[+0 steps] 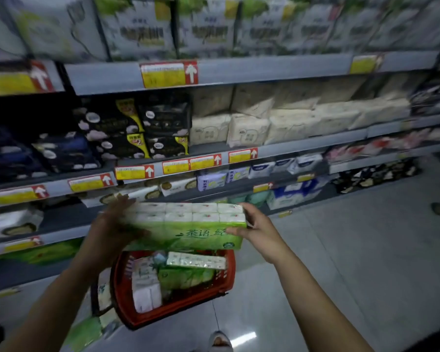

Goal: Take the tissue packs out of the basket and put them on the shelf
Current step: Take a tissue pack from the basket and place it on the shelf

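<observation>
Both ends of the green tissue pack (188, 224) are clasped by my left hand (117, 224) and right hand (259, 229), above the basket (224, 280). I'd keep it level and slide it onto the far shelf (61, 219).

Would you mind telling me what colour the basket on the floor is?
The basket is red, seen best in the head view.

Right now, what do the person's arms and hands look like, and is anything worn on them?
The left forearm and right forearm are bare, with no sleeve in view. The left hand and right hand wear no gloves. I see no watch, ring or bracelet, though the left hand is blurred.
</observation>
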The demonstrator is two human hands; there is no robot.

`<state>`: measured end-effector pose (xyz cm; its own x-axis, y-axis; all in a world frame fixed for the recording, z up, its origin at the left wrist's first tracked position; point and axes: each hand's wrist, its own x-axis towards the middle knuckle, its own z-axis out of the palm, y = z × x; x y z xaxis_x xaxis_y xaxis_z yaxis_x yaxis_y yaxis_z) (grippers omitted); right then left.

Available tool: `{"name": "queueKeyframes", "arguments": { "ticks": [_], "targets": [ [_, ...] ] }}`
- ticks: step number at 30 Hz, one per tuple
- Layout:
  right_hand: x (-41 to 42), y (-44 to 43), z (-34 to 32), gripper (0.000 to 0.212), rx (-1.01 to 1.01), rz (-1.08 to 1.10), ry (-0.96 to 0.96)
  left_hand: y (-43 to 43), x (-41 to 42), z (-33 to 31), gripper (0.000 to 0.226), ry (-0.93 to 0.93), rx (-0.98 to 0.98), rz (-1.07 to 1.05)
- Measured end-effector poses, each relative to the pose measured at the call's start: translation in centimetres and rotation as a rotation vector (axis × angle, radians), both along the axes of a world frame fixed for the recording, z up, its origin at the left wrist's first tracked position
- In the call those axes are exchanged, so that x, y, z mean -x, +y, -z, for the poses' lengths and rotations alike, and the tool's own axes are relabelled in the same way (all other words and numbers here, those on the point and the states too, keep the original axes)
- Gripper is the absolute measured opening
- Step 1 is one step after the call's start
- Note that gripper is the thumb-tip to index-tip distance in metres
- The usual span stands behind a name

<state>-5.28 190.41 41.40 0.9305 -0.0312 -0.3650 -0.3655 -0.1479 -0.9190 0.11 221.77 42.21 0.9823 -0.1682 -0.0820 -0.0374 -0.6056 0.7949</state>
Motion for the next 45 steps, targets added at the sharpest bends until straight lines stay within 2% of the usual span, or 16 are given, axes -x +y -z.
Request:
{"name": "queueKeyframes", "arguments": {
  "ticks": [3,5,7,10,14,20,22,25,26,30,33,39,41,42,44,45],
  "targets": [
    [0.4,0.4,-4.1,0.064,0.005,0.021,-0.027,0.1,0.1,-3.8,0.078,-0.052,-0.093,-0.024],
    [0.6,0.6,-6.3,0.056,0.001,0.049,-0.051,0.2,0.3,-6.2,0.079,-0.064,-0.075,-0.087],
    [0.9,0.9,-8.4,0.049,-0.013,0.059,-0.077,0.9,0.8,-8.0,0.073,-0.084,0.055,-0.139],
    [1.8,1.3,-11.1,0.046,-0.009,0.081,-0.09,2.2,1.7,-10.0,0.074,-0.002,0.272,-0.16],
    [2.6,1.2,-13.8,0.056,0.015,0.074,-0.096,2.4,2.7,-12.1,0.066,0.005,0.395,-0.148],
    [3.6,0.7,-16.4,0.046,0.013,0.095,-0.157,1.0,3.8,-14.8,0.07,0.075,0.493,-0.16],
    [3.7,0.4,-16.9,0.052,-0.002,0.105,-0.167,0.6,4.3,-15.5,0.07,0.082,0.503,-0.174],
    [3.1,0.2,-17.5,0.086,-0.014,0.099,-0.182,0.1,4.9,-16.6,0.071,0.054,0.536,-0.204],
    [2.8,0.1,-17.6,0.088,-0.029,0.081,-0.198,0.0,5.0,-17.0,0.069,0.047,0.547,-0.22],
    [1.6,-0.6,-18.3,0.076,-0.033,0.023,-0.219,-0.5,5.6,-18.3,0.068,0.033,0.591,-0.269],
    [1.2,-1.0,-19.4,0.049,-0.087,0.027,-0.222,-1.1,6.2,-19.6,0.077,0.044,0.605,-0.307],
    [0.5,-2.2,-20.7,0.093,-0.146,0.048,-0.261,-2.5,6.3,-20.4,0.072,-0.011,0.665,-0.323],
    [0.4,-2.5,-21.2,0.101,-0.178,0.061,-0.266,-3.4,6.5,-21.1,0.057,-0.036,0.722,-0.354],
    [0.5,-2.5,-21.4,0.087,-0.198,0.068,-0.258,-3.7,6.5,-21.2,0.045,-0.042,0.742,-0.362],
    [0.7,-2.5,-21.7,0.037,-0.241,0.073,-0.256,-4.0,6.4,-21.3,0.026,-0.055,0.752,-0.368],
    [0.6,-2.6,-21.6,0.023,-0.25,0.093,-0.253,-4.0,6.4,-21.5,0.02,-0.053,0.761,-0.369]
  ]
}}
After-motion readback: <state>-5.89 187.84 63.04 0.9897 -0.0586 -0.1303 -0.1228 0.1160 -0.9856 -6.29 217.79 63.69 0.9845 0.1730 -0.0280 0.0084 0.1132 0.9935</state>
